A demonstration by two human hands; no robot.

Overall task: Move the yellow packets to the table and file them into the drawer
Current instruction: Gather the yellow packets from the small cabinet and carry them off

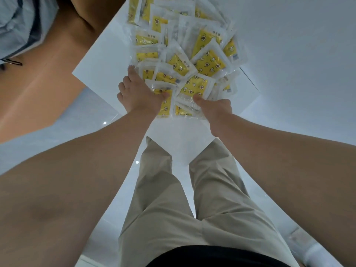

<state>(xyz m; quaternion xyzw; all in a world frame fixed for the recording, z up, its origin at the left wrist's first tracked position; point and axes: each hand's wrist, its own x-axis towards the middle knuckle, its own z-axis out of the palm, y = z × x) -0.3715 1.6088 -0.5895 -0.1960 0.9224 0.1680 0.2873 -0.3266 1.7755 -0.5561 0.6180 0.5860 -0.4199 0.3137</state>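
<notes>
A big heap of yellow packets [204,60] in clear wrappers lies on a white surface [100,70] in front of me. My left hand [140,95] grips the near left edge of the heap, thumb pressed on top of a packet and fingers spread along its side. My right hand [213,108] grips the near right edge, thumb on top and fingers hidden under the packets. Both arms reach forward side by side. No drawer is in view.
The white surface has a pointed near corner [185,151] above my beige trousers [173,209]. A brown wooden panel [48,83] runs along the left. A pale bag [21,26] sits at the top left. The floor below is glossy white.
</notes>
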